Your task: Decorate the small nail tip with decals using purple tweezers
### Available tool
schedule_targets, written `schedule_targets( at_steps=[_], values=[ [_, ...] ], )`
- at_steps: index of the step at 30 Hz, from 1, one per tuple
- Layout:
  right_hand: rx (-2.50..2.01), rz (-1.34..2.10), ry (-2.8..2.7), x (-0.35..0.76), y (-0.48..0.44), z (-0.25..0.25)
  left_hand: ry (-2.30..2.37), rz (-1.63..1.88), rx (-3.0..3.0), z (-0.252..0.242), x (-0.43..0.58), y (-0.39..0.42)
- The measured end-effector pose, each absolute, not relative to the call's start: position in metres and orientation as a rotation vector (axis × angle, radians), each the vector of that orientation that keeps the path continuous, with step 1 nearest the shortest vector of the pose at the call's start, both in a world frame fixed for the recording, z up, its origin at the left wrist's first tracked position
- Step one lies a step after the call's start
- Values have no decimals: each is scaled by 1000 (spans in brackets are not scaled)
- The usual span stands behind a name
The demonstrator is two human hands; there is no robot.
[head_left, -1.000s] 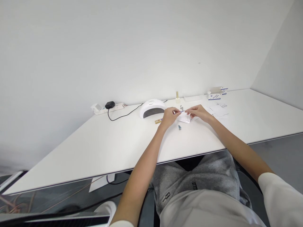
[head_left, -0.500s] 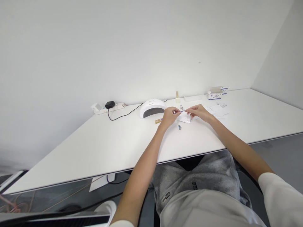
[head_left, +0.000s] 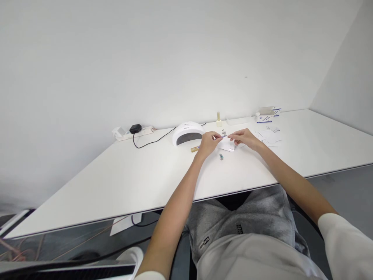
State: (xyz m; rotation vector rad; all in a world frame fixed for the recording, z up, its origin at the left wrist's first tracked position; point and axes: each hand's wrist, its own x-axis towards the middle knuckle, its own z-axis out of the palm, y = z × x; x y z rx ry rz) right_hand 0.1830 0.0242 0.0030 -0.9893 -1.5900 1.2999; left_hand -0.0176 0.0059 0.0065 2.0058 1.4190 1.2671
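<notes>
As hands [head_left: 243, 138] nearly meet, the left [head_left: 210, 142] pinches a blue stick [head_left: 224, 136].

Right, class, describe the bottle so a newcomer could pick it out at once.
On the white table, find the white arched device near the wall. Just right of it, beyond the left hand, stands the small bottle. Its tall golden cap sets it apart from the low, pale tray beside it.

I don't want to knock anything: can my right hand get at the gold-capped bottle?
Probably yes: the bottle stands upright and uncovered beyond your right hand, though metallic pieces lie in front.
</notes>
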Motion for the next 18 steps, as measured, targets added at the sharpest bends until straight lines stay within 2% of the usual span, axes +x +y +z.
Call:
schedule_targets(
  at_steps=[8,18],
  values=[
    [-1074,1244,-1712,188,26,7,1386,1356,1904,8,-22,9],
    [-1016,1134,-2323,183,23,-2,1218,1322,1562,11,-32,10]
  ],
)
